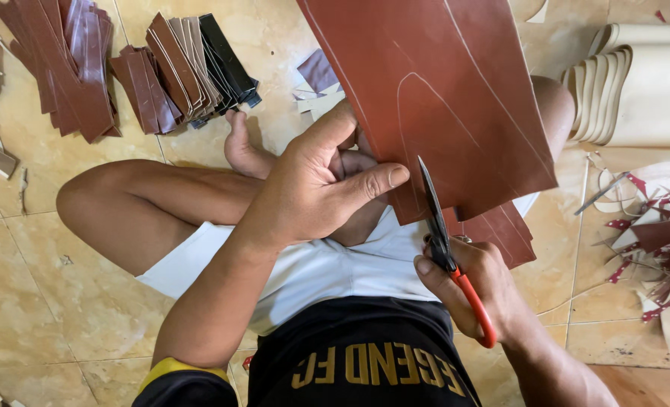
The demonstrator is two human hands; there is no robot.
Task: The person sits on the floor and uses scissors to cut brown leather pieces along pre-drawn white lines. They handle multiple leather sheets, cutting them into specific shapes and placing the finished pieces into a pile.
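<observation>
1. Cutting the brown leather sheet [440, 83] is the work in hand: your right hand [478, 290] is wrapped around the red-handled scissors [444, 241], and their dark blades have entered the sheet's lower edge, pointing up and away from you
2. Your left hand [316, 188] pinches the sheet's near edge just left of the blades, thumb on top and fingers curled beneath; keep that grip firm so the leather stays taut, but hold the thumb clear of the blade line, since it sits just beside it
3. The sheet hangs in the air over your crossed legs, its far part running out of view at the top; pale scribed lines curve across its face, so steer the blades along the nearest one rather than across it
4. I judge that long, steady closes with the deep part of the blades will leave a cleaner edge than short snips at the tips
5. Turn the sheet with the left hand on the curves, and let the scissors hold their heading
6. Smaller brown pieces [501, 230] lie beneath the sheet on your lap; keep them out of the blades' path
7. Stacks of cut strips [184, 71] rest on the tiled floor [48, 301] well beyond your knee, cream rolls [636, 83] and red-edged offcuts [659, 241] to the right; none is in the way
</observation>
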